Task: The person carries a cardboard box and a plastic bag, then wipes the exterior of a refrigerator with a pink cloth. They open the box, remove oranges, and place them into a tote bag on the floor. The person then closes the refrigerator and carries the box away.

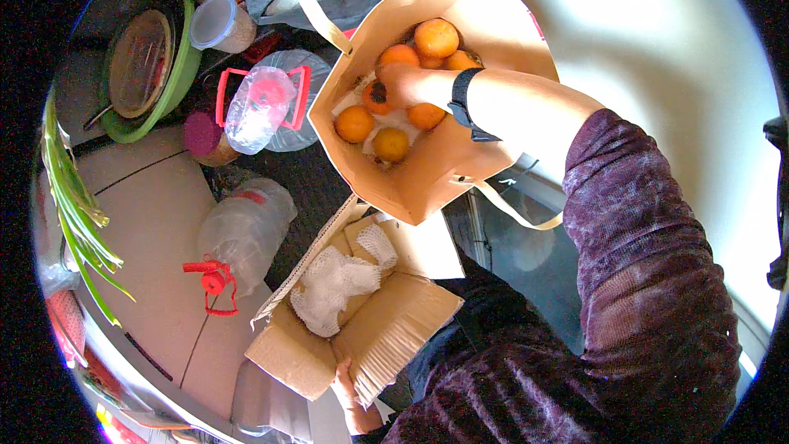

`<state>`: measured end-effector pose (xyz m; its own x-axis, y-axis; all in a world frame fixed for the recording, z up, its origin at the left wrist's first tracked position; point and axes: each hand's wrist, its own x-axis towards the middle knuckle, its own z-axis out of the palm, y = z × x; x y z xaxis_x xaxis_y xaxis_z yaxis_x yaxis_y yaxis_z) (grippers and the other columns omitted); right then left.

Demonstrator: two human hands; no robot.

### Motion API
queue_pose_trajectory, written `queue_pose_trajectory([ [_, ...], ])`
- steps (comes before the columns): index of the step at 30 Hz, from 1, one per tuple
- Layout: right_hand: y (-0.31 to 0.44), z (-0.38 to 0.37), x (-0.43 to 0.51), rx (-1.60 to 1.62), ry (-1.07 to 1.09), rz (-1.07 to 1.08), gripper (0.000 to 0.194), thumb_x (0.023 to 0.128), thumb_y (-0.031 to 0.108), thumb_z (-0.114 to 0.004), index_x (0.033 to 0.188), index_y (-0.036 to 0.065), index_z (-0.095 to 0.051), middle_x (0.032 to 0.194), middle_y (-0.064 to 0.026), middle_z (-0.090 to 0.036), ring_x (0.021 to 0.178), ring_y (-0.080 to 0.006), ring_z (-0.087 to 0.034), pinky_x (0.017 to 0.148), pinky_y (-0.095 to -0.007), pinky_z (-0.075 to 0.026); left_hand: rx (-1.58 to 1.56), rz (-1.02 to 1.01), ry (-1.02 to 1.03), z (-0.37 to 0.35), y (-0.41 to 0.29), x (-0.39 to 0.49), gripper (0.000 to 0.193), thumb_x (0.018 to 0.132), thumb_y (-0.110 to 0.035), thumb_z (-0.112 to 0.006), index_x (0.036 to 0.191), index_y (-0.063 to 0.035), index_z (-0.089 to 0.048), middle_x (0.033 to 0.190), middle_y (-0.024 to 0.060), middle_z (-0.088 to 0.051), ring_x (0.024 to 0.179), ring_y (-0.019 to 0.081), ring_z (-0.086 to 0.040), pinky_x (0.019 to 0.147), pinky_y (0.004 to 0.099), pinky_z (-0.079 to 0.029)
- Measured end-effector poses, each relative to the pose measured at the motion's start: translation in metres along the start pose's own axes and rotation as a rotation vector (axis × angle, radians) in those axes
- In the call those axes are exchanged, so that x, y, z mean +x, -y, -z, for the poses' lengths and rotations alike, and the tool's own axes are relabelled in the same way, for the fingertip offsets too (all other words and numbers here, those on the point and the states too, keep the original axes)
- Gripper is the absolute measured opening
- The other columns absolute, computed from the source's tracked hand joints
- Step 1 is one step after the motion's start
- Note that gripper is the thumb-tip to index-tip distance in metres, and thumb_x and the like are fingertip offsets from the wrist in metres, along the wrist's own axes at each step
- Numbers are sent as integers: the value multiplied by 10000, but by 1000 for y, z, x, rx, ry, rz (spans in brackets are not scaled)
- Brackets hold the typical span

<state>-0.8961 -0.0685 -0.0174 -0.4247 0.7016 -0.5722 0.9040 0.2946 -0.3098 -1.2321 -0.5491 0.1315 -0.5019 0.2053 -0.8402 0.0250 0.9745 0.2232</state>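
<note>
My right hand (404,81) reaches down into a large brown paper bag (410,191) with several orange persimmons (436,38) in it. Its fingers are at a persimmon (376,97) among the others; whether they grip it is hard to see. A black band is on that wrist. Below the bag, my left hand (346,382) holds the near edge of an opened cardboard box (394,327). White foam netting (330,290) lies inside the box.
To the left are an empty clear plastic jug (246,228) with a red cap, another large bottle (299,98) with a red handle, a jar with a purple lid (202,134), a green basin (185,86), a lidded tub (212,21) and green onions (74,222). A pale wall (666,74) stands right.
</note>
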Motion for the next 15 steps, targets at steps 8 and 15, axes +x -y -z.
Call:
queue_pose_trajectory([
  [8,-24,-19,-11,171,-122,157,370,727,71,-644,1089,29,-579,1019,-215,-625,961,-348,-609,791,-427,-493,-381,36,-25,-13,-15,-12,288,761,-218,-636,864,50,-664,829,111,-636,756,169,-564,705,326,-484],
  [15,7,82,-34,-170,-5,245,178,684,53,-616,843,3,-677,750,-211,-640,710,-310,-661,596,-363,-524,-403,-14,80,-4,-26,-15,335,764,-231,-640,929,60,-634,840,122,-635,750,197,-591,676,336,-504],
])
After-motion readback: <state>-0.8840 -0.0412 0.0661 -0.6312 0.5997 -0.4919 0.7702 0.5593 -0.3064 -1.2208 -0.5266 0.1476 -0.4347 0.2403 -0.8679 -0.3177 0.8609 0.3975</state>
